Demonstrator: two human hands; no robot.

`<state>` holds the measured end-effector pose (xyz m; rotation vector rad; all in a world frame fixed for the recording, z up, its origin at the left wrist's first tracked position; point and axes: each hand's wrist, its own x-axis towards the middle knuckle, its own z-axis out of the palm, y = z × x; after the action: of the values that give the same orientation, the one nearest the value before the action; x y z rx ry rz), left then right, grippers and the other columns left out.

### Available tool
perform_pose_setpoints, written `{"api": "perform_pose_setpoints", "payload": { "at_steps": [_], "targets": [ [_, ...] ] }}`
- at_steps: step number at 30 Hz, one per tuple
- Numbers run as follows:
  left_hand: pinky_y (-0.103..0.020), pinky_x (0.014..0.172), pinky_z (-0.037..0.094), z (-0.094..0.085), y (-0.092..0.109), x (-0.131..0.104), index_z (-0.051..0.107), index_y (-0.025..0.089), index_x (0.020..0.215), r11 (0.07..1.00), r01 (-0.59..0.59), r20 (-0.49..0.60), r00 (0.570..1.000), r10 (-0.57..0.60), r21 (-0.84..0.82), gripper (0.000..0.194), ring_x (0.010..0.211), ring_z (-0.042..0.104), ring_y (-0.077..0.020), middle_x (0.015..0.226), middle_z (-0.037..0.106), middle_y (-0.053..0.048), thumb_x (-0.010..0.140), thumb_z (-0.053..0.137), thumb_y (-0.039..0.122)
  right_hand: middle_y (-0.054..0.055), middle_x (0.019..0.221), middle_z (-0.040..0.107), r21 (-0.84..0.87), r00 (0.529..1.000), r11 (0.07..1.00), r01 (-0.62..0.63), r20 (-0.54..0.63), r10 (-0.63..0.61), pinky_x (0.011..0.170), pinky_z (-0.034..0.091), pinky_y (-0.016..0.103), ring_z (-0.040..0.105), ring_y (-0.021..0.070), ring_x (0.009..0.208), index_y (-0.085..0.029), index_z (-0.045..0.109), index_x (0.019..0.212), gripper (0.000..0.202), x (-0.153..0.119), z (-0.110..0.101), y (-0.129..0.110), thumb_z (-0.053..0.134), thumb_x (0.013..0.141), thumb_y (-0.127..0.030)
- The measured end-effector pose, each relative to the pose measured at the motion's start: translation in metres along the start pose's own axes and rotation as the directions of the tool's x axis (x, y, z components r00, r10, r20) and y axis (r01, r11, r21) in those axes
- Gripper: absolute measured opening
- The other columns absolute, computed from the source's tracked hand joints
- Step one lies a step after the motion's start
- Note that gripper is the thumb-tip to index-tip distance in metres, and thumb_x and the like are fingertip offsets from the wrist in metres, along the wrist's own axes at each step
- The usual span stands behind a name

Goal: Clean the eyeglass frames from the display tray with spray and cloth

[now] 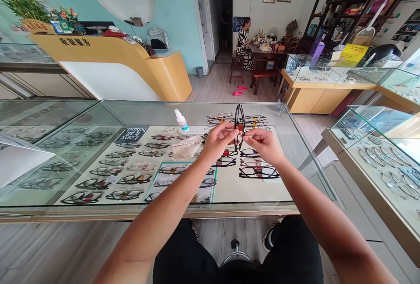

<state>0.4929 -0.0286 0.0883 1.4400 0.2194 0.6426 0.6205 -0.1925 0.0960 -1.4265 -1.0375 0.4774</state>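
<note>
Above the glass display counter (229, 194), a pair of dark-framed glasses (239, 120) is held upright, seen nearly edge-on. My left hand (219, 140) pinches it from the left, near a small red-orange patch. On the right side, my right hand (263, 144) has its fingers closed on the same frame. Several more glasses lie around and beneath my hands, among them a dark pair (259, 172) just below my right hand. A white spray bottle (181, 120) stands to the left of my hands, with a crumpled pale cloth (186, 148) in front of it.
Rows of glasses (124, 179) fill the left part of the counter. A white panel (22, 157) juts in at the far left. More display cases (377, 166) stand at the right. Beyond, a person (245, 45) sits at a dark table (267, 52). My legs are under the counter's near edge.
</note>
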Motion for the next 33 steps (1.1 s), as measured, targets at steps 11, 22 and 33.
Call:
{"api": "perform_pose_setpoints", "payload": {
  "at_steps": [11, 22, 33],
  "targets": [
    [-0.037, 0.083, 0.067, -0.006, 0.001, 0.002, 0.077, 0.022, 0.101, 0.997, -0.059, 0.005, 0.998, 0.059, 0.055, 0.057, 0.087, 0.079, -0.0217, 0.1, 0.085, -0.007, 0.08, 0.097, 0.07, -0.009, 0.06, 0.028, -0.113, 0.987, 0.993, 0.021, -0.158, -0.038, 0.064, 0.028, 0.034, 0.027, 0.0135, 0.059, -0.023, 0.075, 0.087, 0.044, 0.0, -0.009, 0.0, 0.08, 0.09, -0.066],
    [-0.034, 0.082, 0.066, -0.016, -0.002, 0.006, 0.08, 0.021, 0.103, 0.986, -0.074, -0.042, 0.996, 0.081, 0.148, 0.056, 0.091, 0.079, -0.0224, 0.102, 0.084, -0.009, 0.083, 0.094, 0.071, -0.009, 0.057, 0.038, -0.35, 0.939, 0.935, 0.046, -0.304, -0.16, 0.062, 0.029, 0.033, 0.031, 0.0154, 0.055, -0.024, 0.07, 0.101, 0.035, 0.001, -0.022, 0.001, 0.063, 0.105, -0.058],
    [-0.035, 0.08, 0.063, -0.031, 0.013, 0.011, 0.086, 0.022, 0.101, 0.929, -0.112, 0.088, 0.992, 0.086, 0.353, 0.052, 0.093, 0.079, -0.0256, 0.101, 0.086, -0.01, 0.083, 0.094, 0.071, -0.005, 0.059, 0.05, -0.683, 0.833, 0.73, 0.02, -0.393, -0.391, 0.063, 0.032, 0.033, 0.04, 0.0176, 0.054, -0.023, 0.067, 0.109, 0.037, 0.003, -0.057, 0.004, 0.05, 0.115, -0.056]
  ]
}}
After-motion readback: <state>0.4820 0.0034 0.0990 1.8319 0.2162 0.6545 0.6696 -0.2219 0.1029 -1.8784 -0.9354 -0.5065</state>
